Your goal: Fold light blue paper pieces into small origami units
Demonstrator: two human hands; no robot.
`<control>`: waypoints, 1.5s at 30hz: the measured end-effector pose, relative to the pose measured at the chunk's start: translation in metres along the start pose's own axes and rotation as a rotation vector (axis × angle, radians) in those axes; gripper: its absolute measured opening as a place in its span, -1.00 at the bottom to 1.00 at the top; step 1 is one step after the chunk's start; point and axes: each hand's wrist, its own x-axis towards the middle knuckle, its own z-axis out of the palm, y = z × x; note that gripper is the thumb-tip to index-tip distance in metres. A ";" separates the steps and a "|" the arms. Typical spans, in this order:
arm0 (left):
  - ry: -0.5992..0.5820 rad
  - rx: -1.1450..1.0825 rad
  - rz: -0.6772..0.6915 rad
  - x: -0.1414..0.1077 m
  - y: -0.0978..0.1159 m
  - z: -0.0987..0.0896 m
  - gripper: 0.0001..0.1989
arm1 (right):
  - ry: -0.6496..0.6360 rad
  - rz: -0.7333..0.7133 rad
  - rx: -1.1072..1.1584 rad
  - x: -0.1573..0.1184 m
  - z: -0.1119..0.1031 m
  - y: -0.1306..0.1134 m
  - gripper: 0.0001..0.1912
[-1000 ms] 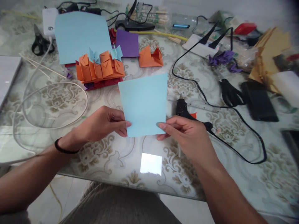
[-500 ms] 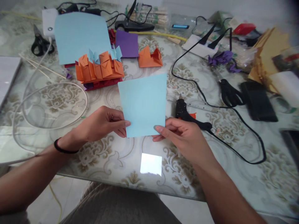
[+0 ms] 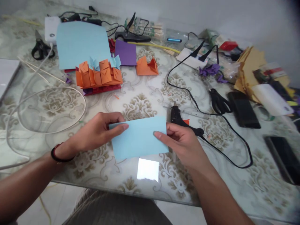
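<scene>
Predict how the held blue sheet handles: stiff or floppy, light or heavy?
Likely light: the blue sheet looks like paper, pinched near its edges by the left hand and right hand. Probably moderately stiff: it looks nearly flat between them, no clear sag.

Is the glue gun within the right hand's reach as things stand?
Probably yes: the glue gun lies close by the right hand, nothing visible between them, though that hand would likely need to release the blue paper first.

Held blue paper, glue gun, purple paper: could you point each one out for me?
Held blue paper point(image 3: 140, 139): head view, middle of the sheet.
Glue gun point(image 3: 177, 116): head view, its black body.
Purple paper point(image 3: 125, 53): head view, middle of its face.
</scene>
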 end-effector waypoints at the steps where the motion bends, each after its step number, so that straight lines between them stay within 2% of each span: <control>1: 0.050 -0.005 -0.017 0.000 0.000 0.000 -0.69 | 0.002 -0.002 -0.003 0.000 0.001 0.000 -0.73; 3: 0.093 0.004 -0.037 -0.001 0.000 0.002 -0.68 | 0.036 -0.011 -0.043 0.000 0.003 0.000 -0.69; 8: 0.100 0.004 -0.026 -0.003 0.003 0.005 -0.71 | 0.158 -0.018 -0.162 -0.003 0.005 0.003 -0.57; 15: 0.103 -0.063 -0.038 -0.005 0.001 0.005 -0.74 | 0.179 -0.020 -0.169 -0.005 0.005 0.001 -0.57; 34: 0.080 -0.061 -0.073 -0.004 0.001 0.002 -0.71 | 0.194 -0.043 -0.256 -0.005 0.005 0.000 -0.58; 37: 0.015 -0.040 -0.064 -0.002 0.001 0.001 -0.70 | 0.146 -0.036 -0.229 -0.004 0.007 -0.001 -0.59; 40: -0.040 -0.038 -0.002 -0.002 0.000 0.003 -0.80 | 0.052 -0.009 -0.203 -0.003 0.009 -0.002 -0.60; 43: -0.068 -0.047 0.065 -0.003 -0.001 0.005 -0.65 | -0.010 0.021 -0.196 -0.003 0.011 -0.002 -0.60; 45: -0.102 -0.005 0.114 -0.004 -0.002 0.005 -0.61 | -0.043 0.021 -0.183 -0.003 0.011 -0.001 -0.60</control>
